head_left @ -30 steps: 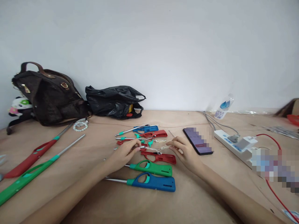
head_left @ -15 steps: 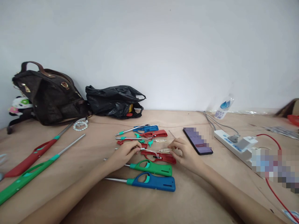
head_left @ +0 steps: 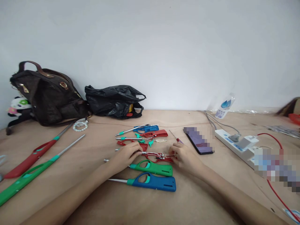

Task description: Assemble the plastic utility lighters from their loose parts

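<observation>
Several long-nosed lighters, some whole and some taken apart, lie on the brown-covered table. My left hand is closed, thumb and fingers pinching the end of a lighter's metal tube. White wires run from there to a clear fuel tank, which my right hand grips at its right end. Both parts lie over an open red handle shell. Just nearer are a green lighter and a blue lighter. Farther back are opened blue and red shells with small teal pieces.
Beyond my right hand lie a screwdriver and a phone. A power strip with red cable and a bottle stand right. Left are red and green lighters, a bracelet, a backpack and a black bag.
My right hand has lowered the clear fuel tank onto the red shell, and the wires now lie flatter along it. More of the screwdriver shows. My left hand has barely moved.
</observation>
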Available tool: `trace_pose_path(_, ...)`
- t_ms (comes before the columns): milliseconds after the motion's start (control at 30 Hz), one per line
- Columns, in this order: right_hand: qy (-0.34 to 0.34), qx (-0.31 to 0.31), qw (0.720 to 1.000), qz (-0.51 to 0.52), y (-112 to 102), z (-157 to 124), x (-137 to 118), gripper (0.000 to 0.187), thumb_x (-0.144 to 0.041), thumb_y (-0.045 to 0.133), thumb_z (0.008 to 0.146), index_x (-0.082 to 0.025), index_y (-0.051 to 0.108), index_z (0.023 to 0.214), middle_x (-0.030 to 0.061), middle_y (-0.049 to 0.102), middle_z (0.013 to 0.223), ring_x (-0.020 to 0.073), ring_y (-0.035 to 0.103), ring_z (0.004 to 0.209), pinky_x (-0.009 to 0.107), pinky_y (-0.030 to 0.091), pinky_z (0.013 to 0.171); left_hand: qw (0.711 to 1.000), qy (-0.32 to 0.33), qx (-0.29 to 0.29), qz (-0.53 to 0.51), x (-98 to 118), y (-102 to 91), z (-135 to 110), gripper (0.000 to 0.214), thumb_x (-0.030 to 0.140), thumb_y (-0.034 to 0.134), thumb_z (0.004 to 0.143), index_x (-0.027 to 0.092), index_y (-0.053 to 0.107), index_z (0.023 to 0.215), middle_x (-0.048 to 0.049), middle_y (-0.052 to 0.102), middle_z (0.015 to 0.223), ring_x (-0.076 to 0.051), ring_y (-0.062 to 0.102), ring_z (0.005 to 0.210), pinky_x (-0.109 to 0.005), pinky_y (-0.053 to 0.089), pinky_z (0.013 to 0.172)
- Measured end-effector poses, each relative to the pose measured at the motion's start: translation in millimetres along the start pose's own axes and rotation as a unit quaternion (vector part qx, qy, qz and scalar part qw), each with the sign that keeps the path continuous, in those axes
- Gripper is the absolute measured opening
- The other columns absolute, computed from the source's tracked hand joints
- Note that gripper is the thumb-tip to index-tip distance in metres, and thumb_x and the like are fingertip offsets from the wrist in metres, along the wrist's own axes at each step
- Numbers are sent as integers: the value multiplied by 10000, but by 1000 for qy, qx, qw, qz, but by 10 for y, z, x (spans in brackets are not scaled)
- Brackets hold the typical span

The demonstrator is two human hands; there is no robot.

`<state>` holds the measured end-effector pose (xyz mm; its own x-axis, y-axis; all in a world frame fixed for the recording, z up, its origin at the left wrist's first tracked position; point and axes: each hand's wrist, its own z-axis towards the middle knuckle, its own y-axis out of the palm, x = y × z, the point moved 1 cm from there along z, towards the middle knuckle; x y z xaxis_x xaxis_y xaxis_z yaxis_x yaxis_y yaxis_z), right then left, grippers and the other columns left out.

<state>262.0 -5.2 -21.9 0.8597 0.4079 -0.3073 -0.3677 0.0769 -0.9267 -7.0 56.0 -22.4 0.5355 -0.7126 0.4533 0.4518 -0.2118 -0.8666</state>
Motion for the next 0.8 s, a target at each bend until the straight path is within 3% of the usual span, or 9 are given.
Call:
trace_pose_path(467, -34, 29, 999, -27, 85, 13, 77, 144, -35, 566, 808, -176, 594, 821, 69, 609, 877, 213, 567, 844, 307, 453, 713, 998, 8, -2, 58, 9, 21, -17, 320, 281, 355, 990, 173, 626, 859, -47, 581, 879, -176, 559, 819, -265, 434, 724)
trace_pose_path(633, -20, 21, 999, -27, 92, 8, 49, 149, -29, 529, 823, -164, 593, 823, 79, 600, 934, 201, 572, 853, 302, 463, 726, 995, 26, -11, 97, 45, 6, -21, 268, 239, 401, 973, 174, 650, 896, -52, 610, 899, -190, 568, 855, -275, 433, 729)
trace_pose_path(800, -18, 17, 999, -35, 90, 12, 37, 163, -19, 538, 808, -171, 598, 825, 70, 603, 915, 205, 575, 864, 307, 461, 743, 997, 25, -7, 70, 54, 5, -19, 234, 202, 408, 960, 189, 642, 963, -49, 654, 970, -191, 595, 896, -285, 449, 776)
